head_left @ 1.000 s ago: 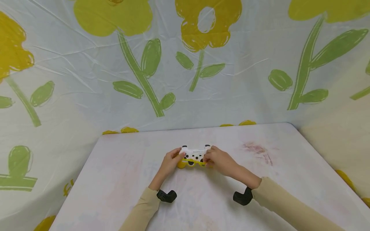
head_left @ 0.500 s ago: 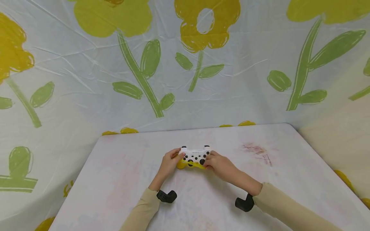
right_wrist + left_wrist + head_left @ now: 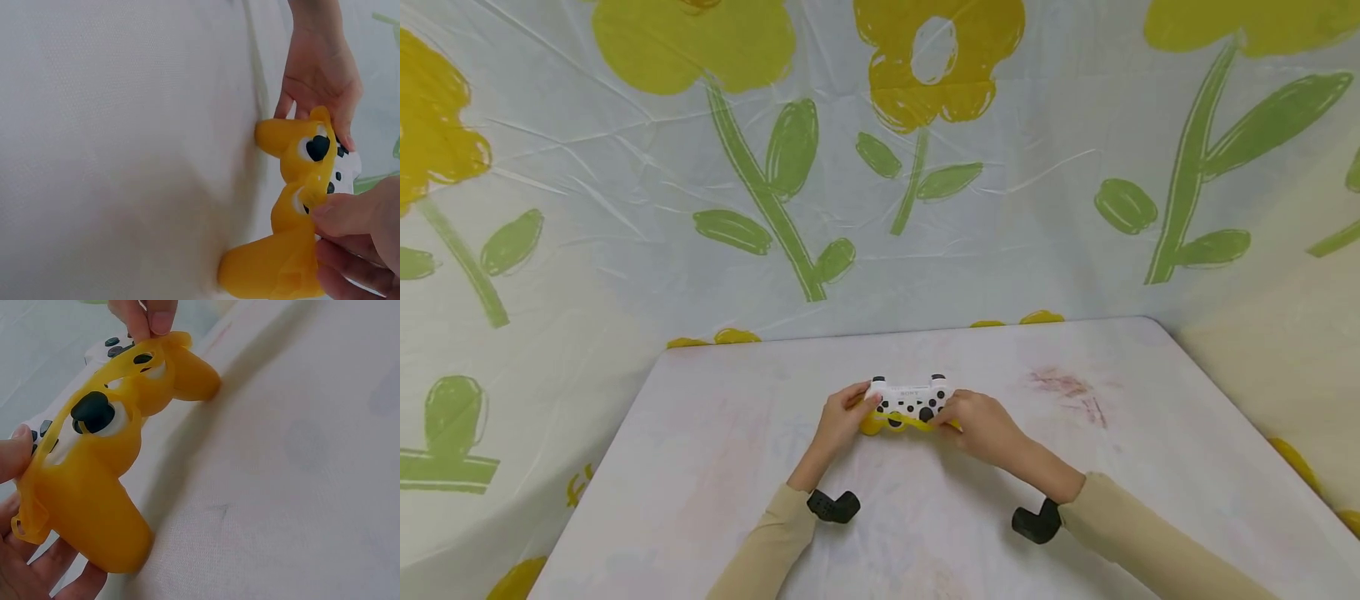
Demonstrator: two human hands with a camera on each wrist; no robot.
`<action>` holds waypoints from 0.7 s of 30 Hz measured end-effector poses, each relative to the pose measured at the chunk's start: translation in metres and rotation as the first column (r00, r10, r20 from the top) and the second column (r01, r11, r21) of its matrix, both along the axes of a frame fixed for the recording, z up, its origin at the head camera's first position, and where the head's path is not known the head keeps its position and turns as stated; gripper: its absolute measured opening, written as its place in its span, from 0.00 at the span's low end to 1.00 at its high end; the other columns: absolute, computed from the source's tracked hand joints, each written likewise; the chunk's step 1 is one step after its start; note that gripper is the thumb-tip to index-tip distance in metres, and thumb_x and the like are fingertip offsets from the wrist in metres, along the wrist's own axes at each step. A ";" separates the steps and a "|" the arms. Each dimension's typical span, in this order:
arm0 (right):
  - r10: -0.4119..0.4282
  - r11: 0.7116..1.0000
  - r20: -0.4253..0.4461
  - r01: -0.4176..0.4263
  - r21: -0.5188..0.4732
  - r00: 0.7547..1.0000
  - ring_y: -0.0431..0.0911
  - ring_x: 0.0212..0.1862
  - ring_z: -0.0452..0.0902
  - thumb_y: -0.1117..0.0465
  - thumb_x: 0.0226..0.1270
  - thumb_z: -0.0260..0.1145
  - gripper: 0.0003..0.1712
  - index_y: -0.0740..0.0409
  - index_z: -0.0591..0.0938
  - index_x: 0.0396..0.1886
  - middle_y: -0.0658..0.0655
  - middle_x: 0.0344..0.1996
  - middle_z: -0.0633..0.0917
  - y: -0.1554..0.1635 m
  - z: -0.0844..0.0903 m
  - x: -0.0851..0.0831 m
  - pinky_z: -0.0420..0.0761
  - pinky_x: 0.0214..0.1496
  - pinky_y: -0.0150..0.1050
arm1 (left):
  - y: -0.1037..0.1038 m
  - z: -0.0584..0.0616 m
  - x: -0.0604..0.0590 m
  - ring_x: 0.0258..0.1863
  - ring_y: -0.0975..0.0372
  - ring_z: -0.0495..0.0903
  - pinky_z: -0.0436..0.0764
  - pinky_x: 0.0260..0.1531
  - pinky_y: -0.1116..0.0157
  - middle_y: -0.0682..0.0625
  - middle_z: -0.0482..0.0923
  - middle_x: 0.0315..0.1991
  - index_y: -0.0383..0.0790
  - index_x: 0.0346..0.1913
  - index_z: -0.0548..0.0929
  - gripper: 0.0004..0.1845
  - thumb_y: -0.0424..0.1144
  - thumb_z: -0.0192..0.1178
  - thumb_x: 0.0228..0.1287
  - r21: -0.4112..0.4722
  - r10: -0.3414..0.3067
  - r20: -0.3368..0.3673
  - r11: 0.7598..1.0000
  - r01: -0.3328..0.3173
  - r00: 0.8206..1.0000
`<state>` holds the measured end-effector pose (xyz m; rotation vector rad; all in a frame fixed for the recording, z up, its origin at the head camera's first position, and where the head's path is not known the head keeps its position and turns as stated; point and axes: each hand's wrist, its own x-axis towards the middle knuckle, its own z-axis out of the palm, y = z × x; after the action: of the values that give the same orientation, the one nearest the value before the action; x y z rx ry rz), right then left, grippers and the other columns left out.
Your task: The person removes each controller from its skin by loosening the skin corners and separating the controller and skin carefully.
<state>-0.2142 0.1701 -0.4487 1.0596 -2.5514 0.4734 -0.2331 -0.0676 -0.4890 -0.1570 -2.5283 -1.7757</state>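
A white desk (image 3: pixel 715 467) is seen, marked by a faint reddish smear (image 3: pixel 1067 392) toward its far right. Behind and beside it, a pale plastic sheet (image 3: pixel 1037 208) printed with yellow flowers and green stems is hung.

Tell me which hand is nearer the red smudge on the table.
Right. The right hand holds the controller just beside the red smudge; the left hand grips the controller's far end.

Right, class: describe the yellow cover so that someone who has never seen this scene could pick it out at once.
Start at the white table in front of the flowered backdrop. Near its middle, the left hand and right hand grip a white game controller. The yellow cover is the soft rubbery skin partly stretched over it, with holes showing black thumbsticks; it is the only yellow thing on the table.
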 end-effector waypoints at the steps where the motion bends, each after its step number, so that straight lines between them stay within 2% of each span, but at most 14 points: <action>1: 0.002 1.000 -0.018 -0.003 -0.010 1.000 0.42 0.31 0.82 0.67 0.47 0.76 0.06 0.52 0.90 0.26 0.48 0.25 0.88 0.000 0.000 -0.001 0.80 0.32 0.35 | 0.000 0.000 0.000 0.58 0.48 0.78 0.76 0.58 0.55 0.36 0.76 0.59 0.30 0.61 0.75 0.25 0.43 0.59 0.67 0.009 0.001 0.001 1.000 -0.001 1.000; 6: -0.031 0.998 -0.059 0.028 -0.060 0.998 0.40 0.26 0.82 0.67 0.45 0.77 0.06 0.52 0.89 0.23 0.47 0.23 0.88 -0.002 0.001 -0.006 0.79 0.28 0.32 | 0.000 -0.001 -0.002 0.57 0.48 0.78 0.76 0.58 0.55 0.36 0.77 0.58 0.30 0.61 0.75 0.26 0.43 0.60 0.66 0.047 -0.012 -0.005 0.999 0.012 1.000; 15: -0.045 0.998 0.065 0.047 -0.028 0.997 0.34 0.24 0.75 0.62 0.48 0.77 0.04 0.51 0.87 0.24 0.45 0.22 0.85 -0.012 0.017 -0.011 0.72 0.24 0.28 | -0.002 -0.004 -0.003 0.57 0.48 0.78 0.76 0.58 0.55 0.36 0.77 0.58 0.31 0.61 0.76 0.26 0.44 0.61 0.65 0.056 -0.003 0.003 0.998 0.003 1.000; 21: -0.023 1.000 0.102 0.021 0.016 0.994 0.36 0.27 0.73 0.58 0.48 0.78 0.08 0.52 0.87 0.27 0.47 0.23 0.85 -0.032 0.021 -0.015 0.73 0.28 0.29 | 0.000 0.000 0.000 0.56 0.47 0.79 0.78 0.56 0.56 0.34 0.78 0.56 0.27 0.60 0.75 0.24 0.40 0.60 0.67 0.049 -0.002 0.008 0.999 0.002 1.000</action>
<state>-0.2291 0.1379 -0.4281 1.0360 -2.6571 0.5168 -0.2333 -0.0673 -0.4891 -0.1514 -2.4885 -1.8403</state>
